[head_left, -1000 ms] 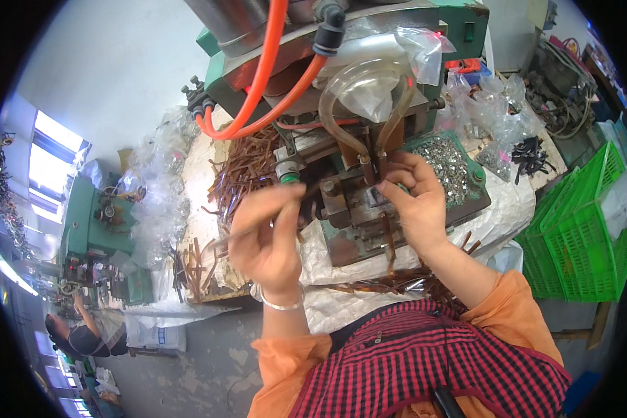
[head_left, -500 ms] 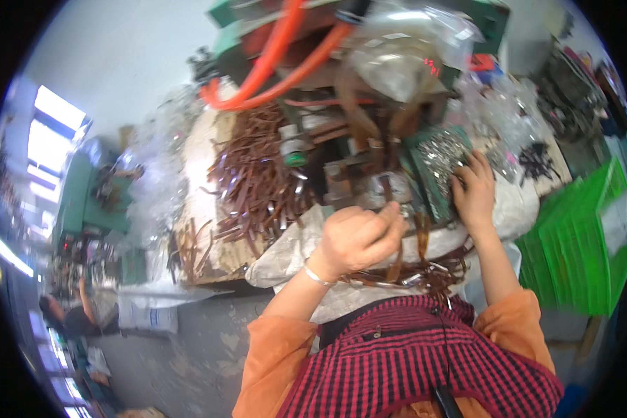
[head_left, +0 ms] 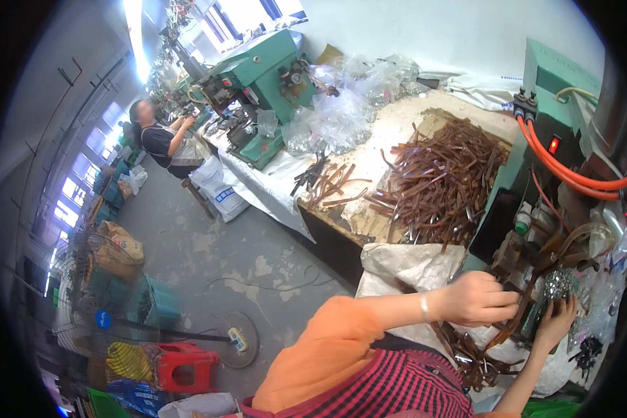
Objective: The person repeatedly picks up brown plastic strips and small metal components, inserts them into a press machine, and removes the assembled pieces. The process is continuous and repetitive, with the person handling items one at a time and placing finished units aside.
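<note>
My left hand (head_left: 484, 299), with a light band at its wrist, is closed in front of a green machine. Its fingertips are pinched together beside a brown strip (head_left: 517, 317); whether they grip it or something small is hidden. Against a heap of small shiny metal parts (head_left: 561, 284) rests my right hand (head_left: 557, 326), its fingers stretched out and somewhat apart. More brown strips with shiny ends (head_left: 477, 359) lie at my lap, below the left hand. A large pile of brown strips (head_left: 442, 181) covers the bench beyond it.
Orange hoses (head_left: 568, 174) curve from the machine (head_left: 557, 76) at right. A green-capped bottle (head_left: 522, 219) stands near a black panel. Clear plastic bags (head_left: 341, 118) and another green machine (head_left: 258, 90) are farther along. A person (head_left: 167, 139) works there. A red stool (head_left: 184, 366) stands lower left.
The view has swung left, so the bench and machine appear farther right. My left hand stays closed by the machine, and my right hand remains at the metal parts.
</note>
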Available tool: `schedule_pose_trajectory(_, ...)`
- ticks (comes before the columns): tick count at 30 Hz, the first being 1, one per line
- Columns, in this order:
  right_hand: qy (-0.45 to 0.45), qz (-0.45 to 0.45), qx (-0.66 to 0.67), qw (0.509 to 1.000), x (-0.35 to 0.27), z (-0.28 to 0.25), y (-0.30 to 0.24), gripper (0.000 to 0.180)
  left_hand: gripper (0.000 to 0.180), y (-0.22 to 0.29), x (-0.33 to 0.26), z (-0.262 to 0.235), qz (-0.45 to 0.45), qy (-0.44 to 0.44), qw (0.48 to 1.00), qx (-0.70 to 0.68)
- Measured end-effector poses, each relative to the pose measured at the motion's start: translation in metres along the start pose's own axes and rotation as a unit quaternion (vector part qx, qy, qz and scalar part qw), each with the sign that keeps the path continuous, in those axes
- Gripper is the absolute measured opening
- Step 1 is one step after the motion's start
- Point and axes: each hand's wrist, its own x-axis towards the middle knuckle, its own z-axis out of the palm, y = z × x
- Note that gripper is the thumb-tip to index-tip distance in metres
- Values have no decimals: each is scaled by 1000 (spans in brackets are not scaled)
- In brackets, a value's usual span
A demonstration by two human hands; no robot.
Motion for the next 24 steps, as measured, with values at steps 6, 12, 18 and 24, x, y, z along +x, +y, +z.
schedule_pose_trajectory(6, 80, 109, 139, 981, -10, 1, -1, 20, 12, -136, -26, -77, -277, -66, 923, 260)
schedule_pose_trajectory(12, 131, 179, 310, 924, 0, -2, -23, 18, 13, -216, -133, -45, -497, -227, 752, 368)
schedule_pose_trajectory(18, 6, 185, 350, 918, 8, -23, -31, 17, 11, -166, -111, -35, -445, -209, 818, 300)
schedule_pose_trajectory(24, 79, 182, 349, 916, -10, -7, -9, 21, 17, -168, -103, -44, -377, -159, 823, 395)
